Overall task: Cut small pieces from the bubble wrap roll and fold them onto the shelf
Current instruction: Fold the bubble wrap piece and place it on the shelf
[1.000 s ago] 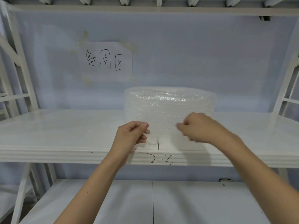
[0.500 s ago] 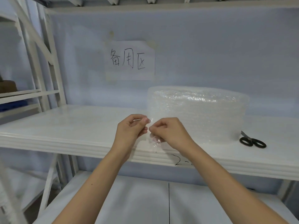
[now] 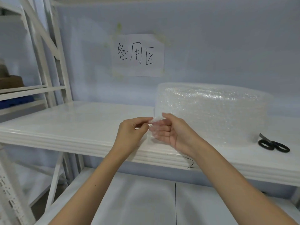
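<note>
A big clear bubble wrap roll [image 3: 214, 111] stands upright on the white shelf [image 3: 78, 124], right of centre. In front of its left edge I hold a small bubble wrap piece [image 3: 153, 129] between both hands, just above the shelf's front edge. My left hand [image 3: 132, 132] pinches the piece's top corner with thumb and forefinger. My right hand [image 3: 172, 129] faces palm towards me, its fingertips on the same top edge, with the piece lying across its fingers. Black-handled scissors [image 3: 272, 144] lie flat on the shelf to the right of the roll.
A paper sign [image 3: 138, 55] with handwritten characters hangs on the blue wall behind. White shelf uprights [image 3: 48, 51] rise at the left, with another shelf unit holding brown items [image 3: 9, 81] beyond. A lower white shelf [image 3: 146, 202] lies beneath my arms.
The view has swung left, bringing the scissors into sight. My hands came together from apart, and the small piece now hangs folded between them; my right palm has turned towards me.
</note>
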`<control>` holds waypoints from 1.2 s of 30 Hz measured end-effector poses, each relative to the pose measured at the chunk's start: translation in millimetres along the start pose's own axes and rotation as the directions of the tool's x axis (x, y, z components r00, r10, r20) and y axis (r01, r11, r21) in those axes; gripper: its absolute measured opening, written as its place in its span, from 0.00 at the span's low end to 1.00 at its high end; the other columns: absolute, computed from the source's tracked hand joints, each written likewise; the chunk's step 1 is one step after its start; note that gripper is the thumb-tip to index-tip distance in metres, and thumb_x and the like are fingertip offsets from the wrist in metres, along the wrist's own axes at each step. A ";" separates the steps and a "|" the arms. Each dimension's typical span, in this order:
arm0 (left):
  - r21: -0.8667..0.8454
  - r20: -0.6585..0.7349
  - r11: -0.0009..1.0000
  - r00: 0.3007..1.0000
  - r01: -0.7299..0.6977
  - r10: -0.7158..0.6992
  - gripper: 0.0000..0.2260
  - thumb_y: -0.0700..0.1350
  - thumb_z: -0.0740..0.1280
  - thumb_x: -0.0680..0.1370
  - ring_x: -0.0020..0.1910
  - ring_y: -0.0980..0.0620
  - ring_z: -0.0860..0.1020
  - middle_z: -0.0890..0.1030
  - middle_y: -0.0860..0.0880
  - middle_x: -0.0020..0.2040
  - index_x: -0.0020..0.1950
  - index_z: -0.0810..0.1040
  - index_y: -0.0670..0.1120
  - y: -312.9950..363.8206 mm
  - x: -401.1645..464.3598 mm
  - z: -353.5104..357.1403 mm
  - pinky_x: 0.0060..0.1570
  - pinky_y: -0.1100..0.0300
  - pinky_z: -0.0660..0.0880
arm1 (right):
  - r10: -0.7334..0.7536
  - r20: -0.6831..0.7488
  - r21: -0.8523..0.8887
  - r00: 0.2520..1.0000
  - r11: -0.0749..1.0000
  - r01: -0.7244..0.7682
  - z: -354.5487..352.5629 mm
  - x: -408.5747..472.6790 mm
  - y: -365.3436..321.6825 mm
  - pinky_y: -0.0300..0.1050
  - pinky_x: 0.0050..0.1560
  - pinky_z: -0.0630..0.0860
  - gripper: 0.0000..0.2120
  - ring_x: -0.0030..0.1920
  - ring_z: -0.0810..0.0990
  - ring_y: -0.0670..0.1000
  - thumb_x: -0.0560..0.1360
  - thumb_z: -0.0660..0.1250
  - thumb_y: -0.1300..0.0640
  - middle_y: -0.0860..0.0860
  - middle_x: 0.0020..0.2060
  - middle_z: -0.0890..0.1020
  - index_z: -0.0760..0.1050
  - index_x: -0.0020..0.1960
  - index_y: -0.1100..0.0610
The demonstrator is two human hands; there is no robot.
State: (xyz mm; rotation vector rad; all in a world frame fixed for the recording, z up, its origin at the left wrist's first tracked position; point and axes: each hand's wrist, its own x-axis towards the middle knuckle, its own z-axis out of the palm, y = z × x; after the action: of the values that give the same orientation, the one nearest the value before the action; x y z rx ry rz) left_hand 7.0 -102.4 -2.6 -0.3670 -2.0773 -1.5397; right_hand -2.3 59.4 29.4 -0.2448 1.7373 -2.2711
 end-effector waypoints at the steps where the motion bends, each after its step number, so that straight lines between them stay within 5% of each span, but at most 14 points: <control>1: 0.015 0.010 1.000 1.000 0.000 0.000 0.14 0.35 0.64 0.77 0.51 0.57 0.83 0.87 0.55 0.49 0.54 0.86 0.48 -0.5 0.7 0.2 0.53 0.60 0.77 | 0.006 -0.002 -0.003 1.000 1.000 -0.006 -1.7 0.0 -0.9 0.45 0.42 0.83 0.20 0.37 0.84 0.54 0.76 0.66 0.50 0.61 0.42 0.86 0.81 0.52 0.67; 4: 0.015 0.027 1.000 1.000 0.008 -0.008 0.15 0.38 0.63 0.74 0.50 0.56 0.84 0.87 0.55 0.48 0.52 0.87 0.50 0.5 2.2 1.4 0.53 0.58 0.78 | -0.020 0.010 -0.087 1.000 0.996 0.021 -5.4 -1.3 -0.7 0.45 0.42 0.84 0.12 0.35 0.83 0.52 0.75 0.69 0.53 0.59 0.41 0.86 0.84 0.45 0.62; 8: -0.037 0.008 0.997 0.998 0.066 -0.066 0.18 0.34 0.63 0.76 0.44 0.57 0.84 0.86 0.58 0.42 0.48 0.85 0.56 3.6 2.5 3.2 0.48 0.61 0.77 | -0.030 -0.013 -0.142 0.999 0.990 0.028 -9.2 0.3 2.9 0.51 0.47 0.83 0.10 0.37 0.82 0.54 0.74 0.70 0.63 0.61 0.42 0.84 0.80 0.51 0.69; 16: -0.312 0.091 0.934 0.984 0.174 -0.153 0.09 0.40 0.68 0.78 0.44 0.51 0.83 0.86 0.45 0.46 0.57 0.83 0.47 13.0 3.5 1.3 0.52 0.58 0.81 | -0.124 0.027 -0.210 0.992 0.969 0.127 -6.6 -6.0 4.3 0.43 0.39 0.81 0.07 0.35 0.80 0.53 0.75 0.67 0.67 0.61 0.43 0.82 0.80 0.52 0.66; 19: -0.319 0.121 0.927 0.978 0.199 -0.168 0.10 0.38 0.70 0.77 0.44 0.51 0.83 0.85 0.41 0.46 0.58 0.82 0.45 12.2 5.2 0.1 0.53 0.57 0.81 | -0.159 0.046 -0.276 0.986 0.947 0.165 -5.1 -8.8 2.5 0.43 0.41 0.83 0.06 0.37 0.81 0.54 0.76 0.66 0.67 0.59 0.43 0.84 0.81 0.50 0.63; 25: -0.333 0.130 0.917 0.974 0.221 -0.187 0.12 0.34 0.71 0.75 0.42 0.53 0.81 0.82 0.50 0.44 0.56 0.82 0.45 13.1 7.9 -2.5 0.50 0.62 0.79 | -0.159 0.069 -0.284 0.985 0.943 0.173 -1.7 -9.2 4.4 0.54 0.52 0.82 0.08 0.40 0.80 0.55 0.76 0.67 0.62 0.59 0.41 0.82 0.81 0.52 0.66; 31: -0.444 0.129 0.859 0.966 0.257 -0.223 0.14 0.31 0.70 0.74 0.43 0.55 0.81 0.79 0.48 0.48 0.56 0.82 0.46 15.4 9.0 -6.3 0.52 0.62 0.77 | -0.169 0.021 -0.378 0.985 0.911 0.164 1.0 -8.6 7.7 0.42 0.40 0.83 0.06 0.35 0.80 0.51 0.75 0.70 0.61 0.56 0.34 0.82 0.81 0.43 0.65; 36: -0.477 0.170 0.820 0.949 0.316 -0.266 0.09 0.39 0.70 0.77 0.42 0.54 0.81 0.81 0.48 0.46 0.57 0.82 0.42 13.0 10.7 -7.2 0.47 0.64 0.78 | -0.181 0.033 -0.301 0.983 0.936 0.182 3.9 -7.4 8.8 0.45 0.44 0.82 0.02 0.36 0.80 0.54 0.74 0.69 0.65 0.60 0.38 0.83 0.81 0.45 0.63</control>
State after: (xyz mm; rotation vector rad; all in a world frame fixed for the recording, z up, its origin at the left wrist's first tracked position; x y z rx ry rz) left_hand 6.6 -106.0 15.3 -0.3178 -1.8361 -2.2995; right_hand 6.9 56.0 22.2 -0.4903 2.1385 -2.1080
